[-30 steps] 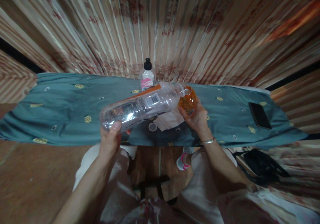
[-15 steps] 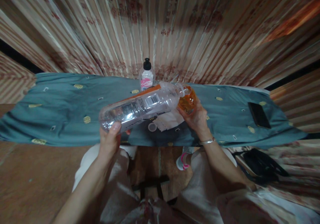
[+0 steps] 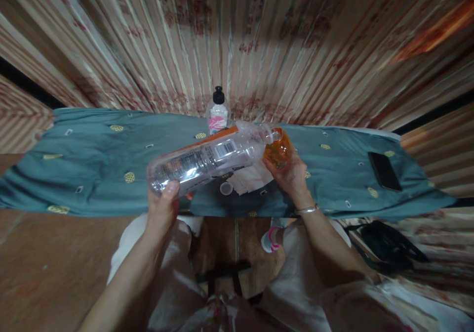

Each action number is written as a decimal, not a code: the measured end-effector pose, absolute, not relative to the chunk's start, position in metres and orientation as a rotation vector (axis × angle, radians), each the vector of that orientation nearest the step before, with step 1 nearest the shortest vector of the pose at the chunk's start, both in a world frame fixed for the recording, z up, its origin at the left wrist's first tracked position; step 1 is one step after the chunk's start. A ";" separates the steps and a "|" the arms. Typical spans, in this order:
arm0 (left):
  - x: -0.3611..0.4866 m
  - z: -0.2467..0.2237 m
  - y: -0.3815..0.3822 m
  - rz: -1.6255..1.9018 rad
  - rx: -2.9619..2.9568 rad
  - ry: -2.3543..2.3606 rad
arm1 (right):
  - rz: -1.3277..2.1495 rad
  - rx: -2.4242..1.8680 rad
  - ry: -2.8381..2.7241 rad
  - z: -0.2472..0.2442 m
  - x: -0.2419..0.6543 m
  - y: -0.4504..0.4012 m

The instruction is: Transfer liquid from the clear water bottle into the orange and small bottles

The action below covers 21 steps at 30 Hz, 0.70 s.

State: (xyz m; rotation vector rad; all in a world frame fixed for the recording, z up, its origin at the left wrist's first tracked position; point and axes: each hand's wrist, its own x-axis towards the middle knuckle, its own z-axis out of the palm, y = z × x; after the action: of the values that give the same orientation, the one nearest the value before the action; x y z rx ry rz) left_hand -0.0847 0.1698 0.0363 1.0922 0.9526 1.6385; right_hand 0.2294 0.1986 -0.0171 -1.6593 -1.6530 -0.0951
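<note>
My left hand (image 3: 163,203) is wrapped round the base of a large clear plastic bottle (image 3: 207,156) with a barcode label. The bottle lies tilted in the air, its neck up and to the right, meeting the mouth of an orange container (image 3: 277,149). My right hand (image 3: 291,174) holds that orange container from below and the right. Under the bottle, a crumpled white tissue (image 3: 250,178) and a small round white cap (image 3: 226,188) rest on the teal cloth (image 3: 96,159). Behind stands a clear bottle with a black top and pink label (image 3: 217,117).
A black phone (image 3: 384,171) lies on the cloth at the right. A pleated, patterned curtain (image 3: 237,50) hangs behind the table. Below the right table edge is a dark bag (image 3: 392,245). My knees are under the front edge.
</note>
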 end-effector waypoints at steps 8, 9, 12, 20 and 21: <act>-0.086 0.038 0.170 1.626 1.120 0.972 | -0.068 -1.672 -1.663 -0.016 0.229 0.198; -0.086 0.038 0.170 1.623 1.123 0.973 | -0.067 -1.673 -1.665 -0.016 0.229 0.198; -0.086 0.038 0.170 1.637 1.111 0.974 | -0.073 -1.682 -1.666 -0.016 0.229 0.198; -0.087 0.037 0.170 1.649 1.086 0.986 | -0.099 -1.635 -1.670 -0.018 0.228 0.200; -0.087 0.037 0.170 1.653 1.081 0.988 | -0.100 -1.642 -1.666 -0.018 0.228 0.200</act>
State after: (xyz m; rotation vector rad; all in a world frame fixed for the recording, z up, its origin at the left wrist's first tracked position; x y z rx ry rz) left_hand -0.0872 0.1699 0.0370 1.0811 0.9876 1.6533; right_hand 0.2280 0.2003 -0.0184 -1.6424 -1.6661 -0.0995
